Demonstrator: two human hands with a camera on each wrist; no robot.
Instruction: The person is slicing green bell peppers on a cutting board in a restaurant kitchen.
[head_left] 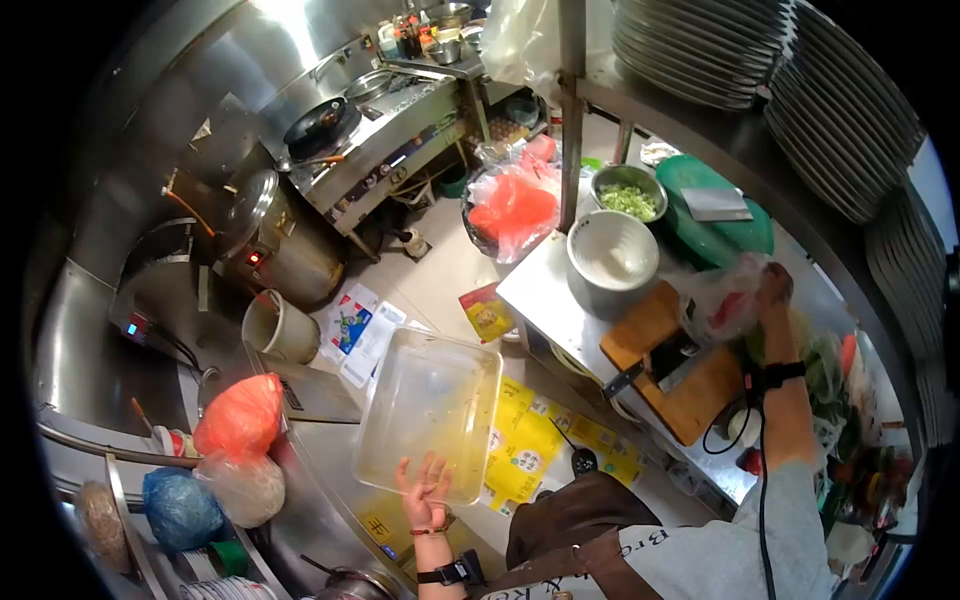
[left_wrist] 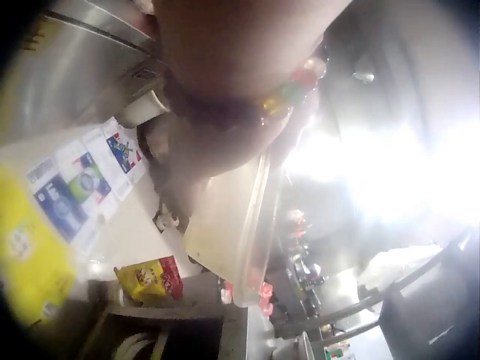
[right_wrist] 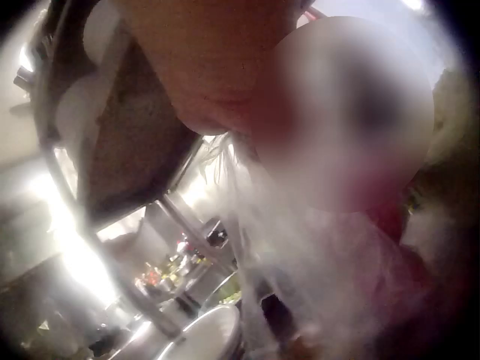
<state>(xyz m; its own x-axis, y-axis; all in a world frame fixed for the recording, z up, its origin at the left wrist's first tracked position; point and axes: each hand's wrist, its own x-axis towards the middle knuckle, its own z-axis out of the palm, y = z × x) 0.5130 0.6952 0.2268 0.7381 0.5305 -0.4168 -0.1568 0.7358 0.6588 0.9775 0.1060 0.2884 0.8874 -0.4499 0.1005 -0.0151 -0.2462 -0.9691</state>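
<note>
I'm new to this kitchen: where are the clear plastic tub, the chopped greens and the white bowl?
Clear plastic tub (head_left: pixel 425 405): head view, on its inner bottom.
Chopped greens (head_left: pixel 628 201): head view, middle of the pile.
White bowl (head_left: pixel 614 246): head view, on its inside.

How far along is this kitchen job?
Some chopping looks done: cut greens sit in a metal bowl. The right hand holds a clear bag with something red inside; the left hand is at the plastic tub. Perhaps left: filling that tub, which shows only specks.
</note>
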